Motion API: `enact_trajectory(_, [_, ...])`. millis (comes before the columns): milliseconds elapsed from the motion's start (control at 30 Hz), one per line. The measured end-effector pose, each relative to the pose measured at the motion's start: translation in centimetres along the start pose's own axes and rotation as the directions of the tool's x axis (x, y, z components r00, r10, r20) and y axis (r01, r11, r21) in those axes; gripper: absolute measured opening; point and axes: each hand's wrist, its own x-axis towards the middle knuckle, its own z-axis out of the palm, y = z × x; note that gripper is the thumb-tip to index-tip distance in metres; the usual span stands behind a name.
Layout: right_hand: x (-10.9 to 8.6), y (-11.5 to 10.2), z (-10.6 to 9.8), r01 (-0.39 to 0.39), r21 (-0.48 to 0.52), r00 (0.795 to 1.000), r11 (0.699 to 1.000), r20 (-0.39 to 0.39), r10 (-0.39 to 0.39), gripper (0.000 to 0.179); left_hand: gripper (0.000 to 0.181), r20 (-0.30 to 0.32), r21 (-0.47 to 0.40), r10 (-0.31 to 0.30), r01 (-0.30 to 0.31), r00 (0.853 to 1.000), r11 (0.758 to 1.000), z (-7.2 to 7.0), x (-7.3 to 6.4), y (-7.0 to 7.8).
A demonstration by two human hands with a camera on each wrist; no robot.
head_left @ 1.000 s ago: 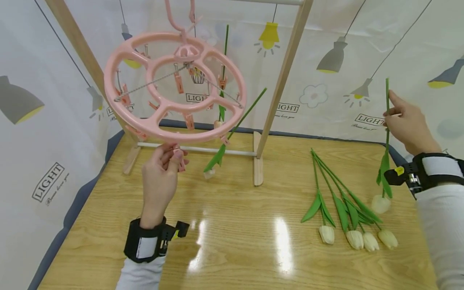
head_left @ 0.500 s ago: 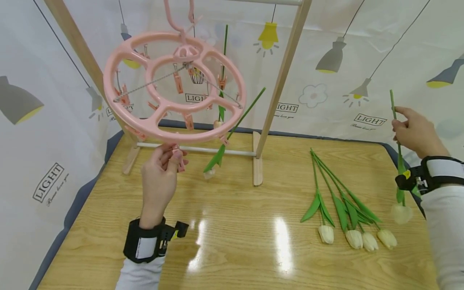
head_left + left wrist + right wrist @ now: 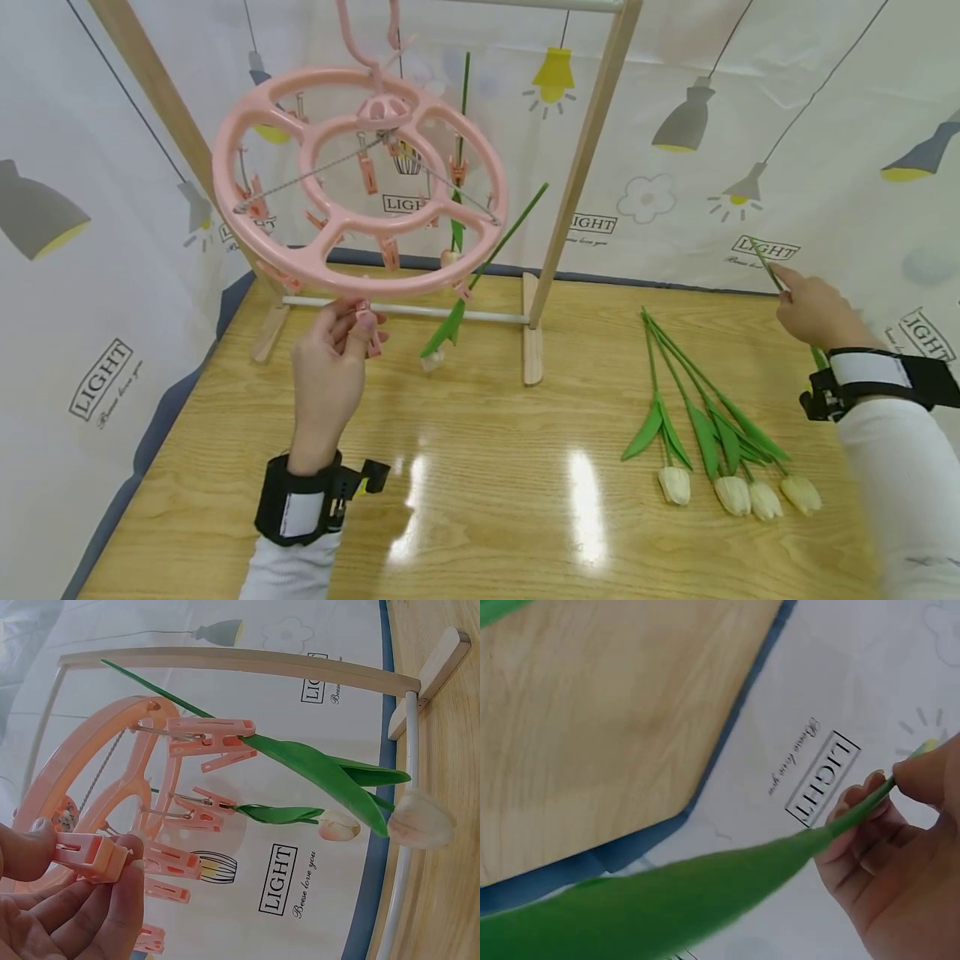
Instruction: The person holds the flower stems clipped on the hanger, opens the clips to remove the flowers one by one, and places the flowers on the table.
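My left hand (image 3: 332,375) pinches a pink clothespin (image 3: 86,855) that hangs at the near rim of a round pink hanger (image 3: 360,283). My right hand (image 3: 817,308) holds a tulip by its green stem (image 3: 866,806), above the right side of the table. In the right wrist view its big leaf (image 3: 675,900) stretches toward the camera; the bloom is out of sight. Two tulips are clipped head down on the hanger: a pale one (image 3: 421,819) on the near right, and a pinkish one (image 3: 339,824) farther back.
Several white tulips (image 3: 733,495) lie on the wooden table (image 3: 480,467) at right, stems pointing away. A wooden stand (image 3: 592,150) with a white lower bar (image 3: 412,309) frames the hanger. Other pink clothespins (image 3: 367,173) dangle from it. A printed curtain (image 3: 675,217) stands behind.
My right hand first shifted right and down, then moved left and lower with the tulip, whose stem now slants up to the left. My left hand has stayed at the clothespin.
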Motion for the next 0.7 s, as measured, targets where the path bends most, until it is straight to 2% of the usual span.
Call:
enact_trajectory(167, [0.5,0.2,1.6,-0.026,0.045,0.991,0.999,0.131,0.02,0.076,0.032,-0.001,0.0,-0.002,0.002,1.0,1.0,-0.1,0.0,0.0])
enact_trajectory(267, [0.8,0.7,2.8,-0.019,0.061,0.987,0.998,0.158,0.009,0.077,0.032,-0.002,0.003,-0.004,0.004,1.0,1.0,-0.1,0.0,0.0])
enact_trajectory(367, [1.1,1.1,3.9,0.03,0.019,0.992,0.999,0.121,-0.032,0.077,0.032,-0.003,0.005,-0.004,0.004,1.0,1.0,-0.1,-0.1,-0.1])
enact_trajectory(433, [1.2,1.1,4.4,0.088,-0.062,0.994,0.994,0.066,-0.084,0.074,0.032,-0.003,0.004,-0.002,0.002,1.0,1.0,0.0,-0.1,-0.1])
enact_trajectory(533, [1.2,0.7,4.9,0.122,-0.129,0.992,0.984,0.018,-0.121,0.067,0.033,-0.005,-0.002,-0.002,0.002,1.0,1.0,0.0,-0.1,-0.1])
enact_trajectory(600, [1.2,0.3,5.2,0.118,-0.137,0.993,0.984,0.017,-0.116,0.064,0.033,-0.006,-0.009,-0.002,0.002,1.0,1.0,0.0,-0.2,-0.1])
enact_trajectory(700, [1.2,-0.3,5.9,0.096,-0.096,0.995,0.991,0.031,-0.094,0.061,0.033,-0.007,-0.015,0.0,0.0,1.0,1.0,0.0,-0.2,-0.1])
